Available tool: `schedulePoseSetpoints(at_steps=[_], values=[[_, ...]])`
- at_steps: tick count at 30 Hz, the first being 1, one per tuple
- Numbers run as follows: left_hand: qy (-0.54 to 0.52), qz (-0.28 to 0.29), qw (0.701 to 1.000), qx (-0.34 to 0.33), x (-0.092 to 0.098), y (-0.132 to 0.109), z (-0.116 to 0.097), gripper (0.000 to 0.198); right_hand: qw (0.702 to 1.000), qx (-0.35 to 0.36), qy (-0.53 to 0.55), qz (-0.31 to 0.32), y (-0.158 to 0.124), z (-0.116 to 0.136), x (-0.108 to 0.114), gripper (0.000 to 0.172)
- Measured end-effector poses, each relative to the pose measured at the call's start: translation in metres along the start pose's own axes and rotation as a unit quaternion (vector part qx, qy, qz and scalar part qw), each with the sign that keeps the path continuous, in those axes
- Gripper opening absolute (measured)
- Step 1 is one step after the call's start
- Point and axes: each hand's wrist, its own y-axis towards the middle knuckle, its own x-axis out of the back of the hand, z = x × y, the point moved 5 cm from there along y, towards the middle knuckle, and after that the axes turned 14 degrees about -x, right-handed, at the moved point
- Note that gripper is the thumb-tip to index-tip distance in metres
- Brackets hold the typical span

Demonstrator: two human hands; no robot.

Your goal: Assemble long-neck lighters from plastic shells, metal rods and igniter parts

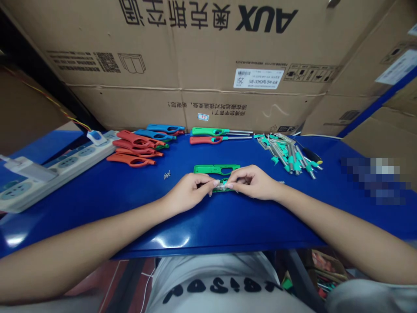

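Note:
My left hand [192,191] is closed in a pinch on one end of a small clear and silvery lighter inner part [222,185]. From the other side, my right hand [250,182] pinches the same part with thumb and forefinger. A bit of teal shows beside it. Directly beneath the fingers lies a green lighter shell half [224,191], partly covered by both hands. Just behind it, a second green shell half [215,168] rests with its trigger opening at the right. My fingers hide how the inner part sits in the shell.
Blue, red and orange lighter shells [135,148] are piled at the left, beside a white power strip [74,167]. Two long-nosed lighters [211,135] lie at the back. Metal tubes with teal parts [289,154] and a screwdriver [311,155] lie right. Small screws [167,174] lie left of centre.

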Motion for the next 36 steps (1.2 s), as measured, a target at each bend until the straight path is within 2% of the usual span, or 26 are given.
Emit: schedulePoseSetpoints(at_steps=[4, 10, 22, 36], values=[[-0.008, -0.019, 1.000, 0.009, 0.002, 0.001, 0.001, 0.042, 0.998, -0.035, 0.044, 0.005, 0.000, -0.004, 0.001, 0.039], [-0.039, -0.053, 0.997, 0.032, 0.005, -0.001, 0.007, 0.033, 0.992, -0.068, 0.102, -0.009, 0.004, -0.004, 0.007, 0.043], [-0.015, -0.042, 0.999, 0.006, -0.001, -0.001, -0.004, 0.031, 0.990, -0.076, 0.107, -0.058, 0.003, -0.006, 0.005, 0.046], [0.026, -0.021, 0.999, 0.001, -0.003, -0.004, 0.000, 0.032, 0.993, -0.060, 0.075, -0.073, 0.002, -0.004, 0.000, 0.040]])
